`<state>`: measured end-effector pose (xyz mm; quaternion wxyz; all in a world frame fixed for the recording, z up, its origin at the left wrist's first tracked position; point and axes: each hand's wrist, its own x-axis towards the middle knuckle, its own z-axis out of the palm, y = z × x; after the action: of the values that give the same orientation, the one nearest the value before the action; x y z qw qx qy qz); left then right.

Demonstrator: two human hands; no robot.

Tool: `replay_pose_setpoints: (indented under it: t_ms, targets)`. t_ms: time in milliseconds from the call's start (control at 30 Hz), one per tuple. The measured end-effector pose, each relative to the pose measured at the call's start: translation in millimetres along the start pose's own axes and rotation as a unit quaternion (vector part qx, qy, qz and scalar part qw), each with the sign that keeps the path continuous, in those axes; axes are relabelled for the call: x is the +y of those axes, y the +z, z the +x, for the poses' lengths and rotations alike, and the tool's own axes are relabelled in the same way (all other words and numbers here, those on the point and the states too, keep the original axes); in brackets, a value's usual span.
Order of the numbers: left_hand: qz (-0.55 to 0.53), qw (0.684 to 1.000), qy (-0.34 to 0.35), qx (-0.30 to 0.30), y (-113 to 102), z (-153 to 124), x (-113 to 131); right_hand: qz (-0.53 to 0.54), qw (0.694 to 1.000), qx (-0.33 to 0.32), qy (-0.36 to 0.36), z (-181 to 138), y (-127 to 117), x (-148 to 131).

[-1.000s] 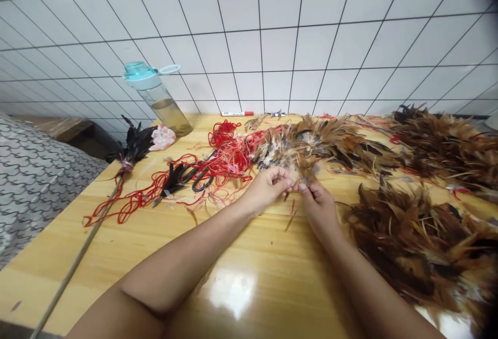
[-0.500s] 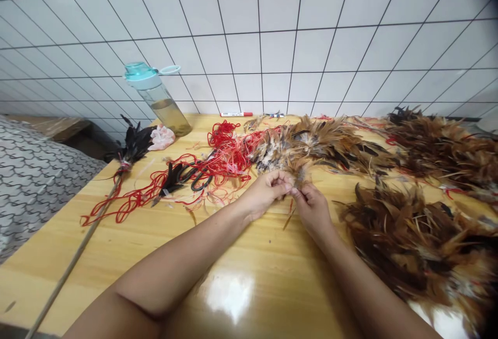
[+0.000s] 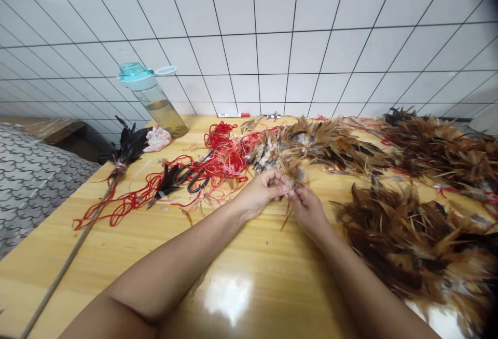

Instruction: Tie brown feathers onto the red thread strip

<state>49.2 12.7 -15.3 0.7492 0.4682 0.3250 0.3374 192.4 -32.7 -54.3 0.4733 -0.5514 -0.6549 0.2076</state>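
My left hand (image 3: 268, 188) and my right hand (image 3: 309, 206) meet over the table, fingertips pinched together. Between them they hold a small tuft of brown feathers (image 3: 294, 170), its fluffy end pointing away from me. A thin brown feather (image 3: 287, 219) shows just below the fingers. Right behind the hands lies a heap of brown and white feathers (image 3: 319, 144). Red string (image 3: 229, 154) is tangled to its left, partly over black-handled scissors (image 3: 198, 182). To the right of my right hand spreads a big pile of dark brown feathers (image 3: 412, 235).
A stick (image 3: 70, 258) with black feathers (image 3: 130, 141) tied at its end lies at the left. Near it stand a water bottle (image 3: 165, 113) and crumpled pinkish plastic (image 3: 157, 138). A red marker (image 3: 233, 115) lies by the tiled wall. More feathers (image 3: 439, 149) fill the back right.
The whole view has shifted slightly, so things appear a little further left. Both hands keep pinching the feather tuft in nearly the same place.
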Motion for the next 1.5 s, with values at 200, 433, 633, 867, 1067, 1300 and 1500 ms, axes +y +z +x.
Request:
replay_pose_setpoints:
  t_ms: [200,433,633,867,1067,1300,1500]
  targets:
    - [0.068,0.998,0.011,0.009,0.5,0.5,2.8,-0.068,0.997,-0.009,-0.024,-2.8,3.3,-1.4]
    - [0.155,0.987,0.043,0.025,0.8,3.5,-7.9,-0.175,0.984,-0.022,0.029,-7.4,4.5,-6.8]
    - [0.208,0.971,0.098,0.070,2.1,1.5,-12.9,-0.193,0.981,0.004,0.016,-10.2,4.8,-11.5]
    - [0.064,0.994,0.068,0.056,-2.4,5.6,-0.3,-0.077,0.997,0.018,-0.013,-3.9,-0.6,-17.5]
    - [-0.044,0.997,0.042,0.054,-10.1,6.4,11.0,0.035,0.996,0.035,0.072,2.4,-4.4,-11.7]
    - [-0.086,0.996,-0.024,0.021,-9.7,5.0,9.4,0.096,0.993,-0.004,0.070,5.5,-4.6,-10.7]
    - [-0.114,0.993,-0.029,0.020,-10.5,4.2,11.8,0.135,0.986,-0.005,0.094,6.2,-8.9,-11.6]
